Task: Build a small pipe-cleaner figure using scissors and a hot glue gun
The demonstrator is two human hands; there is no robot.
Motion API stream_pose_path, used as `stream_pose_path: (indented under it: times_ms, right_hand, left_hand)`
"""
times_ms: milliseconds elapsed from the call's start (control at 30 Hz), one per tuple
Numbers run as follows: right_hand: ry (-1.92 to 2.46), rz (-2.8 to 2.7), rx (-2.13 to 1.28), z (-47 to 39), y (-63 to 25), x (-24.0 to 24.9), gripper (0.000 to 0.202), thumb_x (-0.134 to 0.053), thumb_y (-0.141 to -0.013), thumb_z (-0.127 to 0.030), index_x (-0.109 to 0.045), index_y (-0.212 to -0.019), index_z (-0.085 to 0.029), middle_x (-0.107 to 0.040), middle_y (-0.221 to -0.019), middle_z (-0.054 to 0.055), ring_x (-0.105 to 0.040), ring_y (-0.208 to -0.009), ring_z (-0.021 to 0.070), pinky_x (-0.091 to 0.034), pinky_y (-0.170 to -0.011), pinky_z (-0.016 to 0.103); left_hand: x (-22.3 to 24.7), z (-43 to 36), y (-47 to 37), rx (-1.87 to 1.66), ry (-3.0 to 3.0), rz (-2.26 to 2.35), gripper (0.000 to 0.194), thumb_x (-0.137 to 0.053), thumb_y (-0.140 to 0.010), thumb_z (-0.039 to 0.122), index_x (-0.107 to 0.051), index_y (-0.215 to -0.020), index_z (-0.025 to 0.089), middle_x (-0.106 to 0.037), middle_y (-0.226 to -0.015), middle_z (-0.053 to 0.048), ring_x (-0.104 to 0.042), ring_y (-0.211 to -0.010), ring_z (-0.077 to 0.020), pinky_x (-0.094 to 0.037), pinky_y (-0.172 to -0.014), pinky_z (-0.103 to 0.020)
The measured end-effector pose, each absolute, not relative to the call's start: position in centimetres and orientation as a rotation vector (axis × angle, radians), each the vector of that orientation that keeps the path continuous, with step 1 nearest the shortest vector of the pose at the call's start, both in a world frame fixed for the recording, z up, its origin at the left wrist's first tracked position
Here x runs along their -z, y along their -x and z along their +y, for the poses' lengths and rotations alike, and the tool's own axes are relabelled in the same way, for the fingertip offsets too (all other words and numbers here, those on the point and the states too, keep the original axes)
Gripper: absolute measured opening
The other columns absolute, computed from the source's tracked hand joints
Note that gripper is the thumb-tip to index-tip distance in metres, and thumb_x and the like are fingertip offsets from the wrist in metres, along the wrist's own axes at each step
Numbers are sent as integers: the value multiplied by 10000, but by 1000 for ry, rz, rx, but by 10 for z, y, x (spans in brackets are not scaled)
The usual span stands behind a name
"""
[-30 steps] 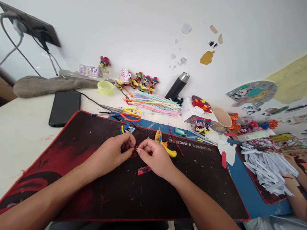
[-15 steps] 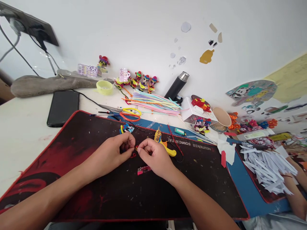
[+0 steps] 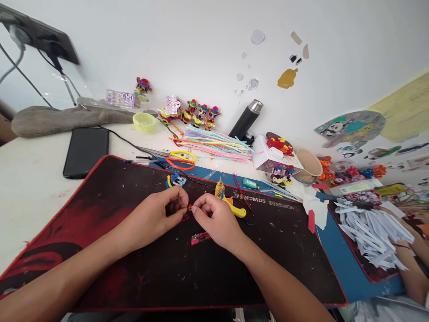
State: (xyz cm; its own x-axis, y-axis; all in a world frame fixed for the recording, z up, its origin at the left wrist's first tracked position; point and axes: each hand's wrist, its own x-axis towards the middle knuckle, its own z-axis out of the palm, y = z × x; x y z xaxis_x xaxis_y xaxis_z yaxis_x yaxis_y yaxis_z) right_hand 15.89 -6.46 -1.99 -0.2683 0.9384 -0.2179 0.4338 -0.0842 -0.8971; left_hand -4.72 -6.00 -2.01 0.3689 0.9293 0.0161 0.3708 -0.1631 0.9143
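Observation:
My left hand (image 3: 162,214) and my right hand (image 3: 219,221) face each other over the dark desk mat (image 3: 161,277). Thumb and forefinger of each hand are pinched together around a tiny red-and-yellow piece (image 3: 190,207), mostly hidden between the fingertips. Just below the left fingertips lies a small red curled bit (image 3: 185,218). A pink lighter (image 3: 200,238) lies on the mat near my right hand. Behind that hand rests a yellow glue gun (image 3: 238,210). A small blue figure piece (image 3: 176,180) sits beyond my left hand.
Orange-and-yellow-handled scissors (image 3: 182,160), pipe cleaners (image 3: 214,144) and a black thermos (image 3: 246,120) stand or lie along the back. A phone (image 3: 86,153) is at left. On the right, another person's arm (image 3: 407,268) is beside a heap of white paper strips (image 3: 373,235).
Both hands keep nearly the same pinch. The tiny red-and-yellow piece shows slightly more between the fingertips. The whole view has shifted a little.

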Motion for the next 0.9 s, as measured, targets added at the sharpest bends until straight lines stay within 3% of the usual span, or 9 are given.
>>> stream_pose_path:
  times_ms: [567, 900]
  right_hand:
    - [1465, -1751, -1269, -64, -160, 22, 74, -649, -922, -286, -630, -897, -218, -513, -594, -85, -447, -516, 111, -328, -503, 248]
    - [1462, -1797, -1243, -64, -160, 23, 108, -631, -956, -262, -721, -966, -201, -558, -622, -62, -471, -546, 115, -346, -530, 252]
  left_hand:
    - [22, -61, 48, -766, -1721, 1156, 104, -602, -901, 329, -630, -854, 240, -628, -744, 33, -549, -676, -166, -414, -612, -277]
    - [24, -62, 49, -768, -1731, 1143, 101, -607, -906, 333, -630, -862, 245, -634, -759, 36, -556, -690, -164, -422, -623, -270]
